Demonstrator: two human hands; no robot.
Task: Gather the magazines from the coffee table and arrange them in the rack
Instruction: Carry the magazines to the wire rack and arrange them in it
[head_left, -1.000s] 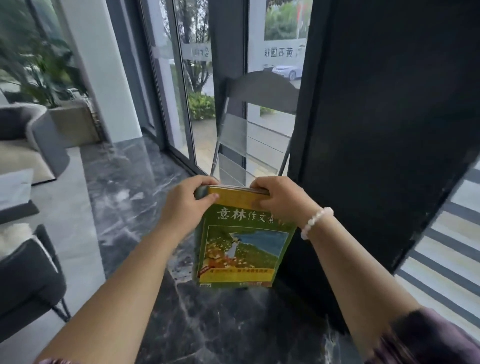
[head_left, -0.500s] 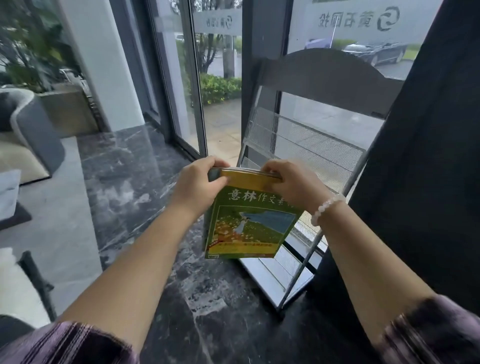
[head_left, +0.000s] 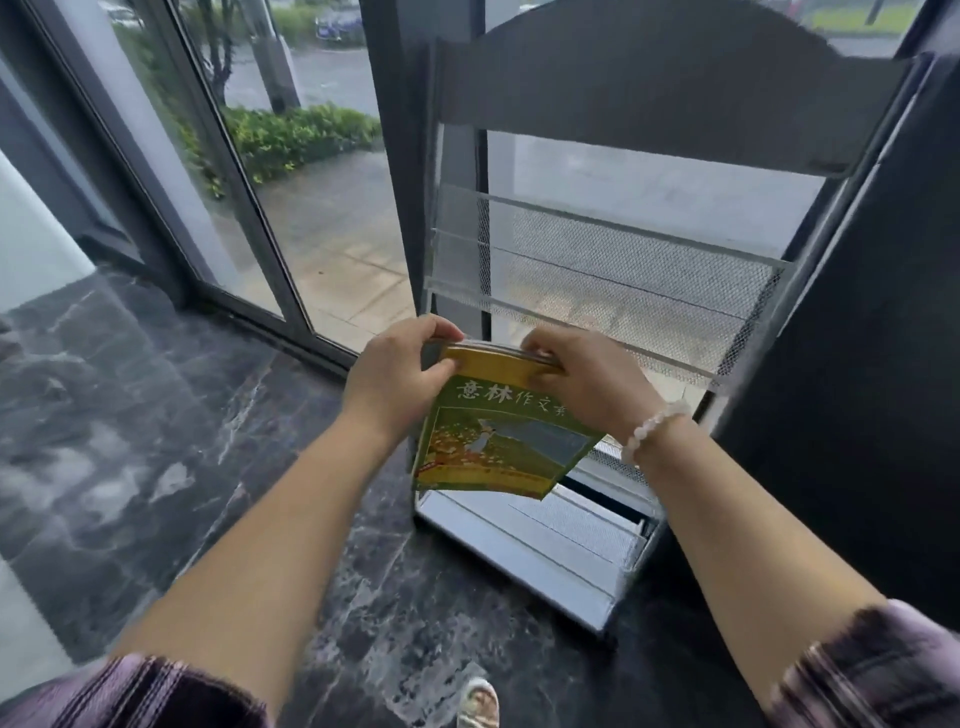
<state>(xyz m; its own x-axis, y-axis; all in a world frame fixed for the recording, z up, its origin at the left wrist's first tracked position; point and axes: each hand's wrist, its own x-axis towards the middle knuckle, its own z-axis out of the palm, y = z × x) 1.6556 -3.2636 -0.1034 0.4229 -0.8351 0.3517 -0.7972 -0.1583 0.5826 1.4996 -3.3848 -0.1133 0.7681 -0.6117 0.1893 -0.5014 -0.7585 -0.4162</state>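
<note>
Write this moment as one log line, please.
stage: at rack | left hand + right hand: gripping green magazine by top edge | mesh magazine rack: tiers empty | magazine: not yet inserted

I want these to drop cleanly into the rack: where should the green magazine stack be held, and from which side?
Grip the magazine stack along its top edge, from above, as the left hand and right hand do now. It hangs upright, so its free bottom edge can probably lower straight into a rack tier.
</note>
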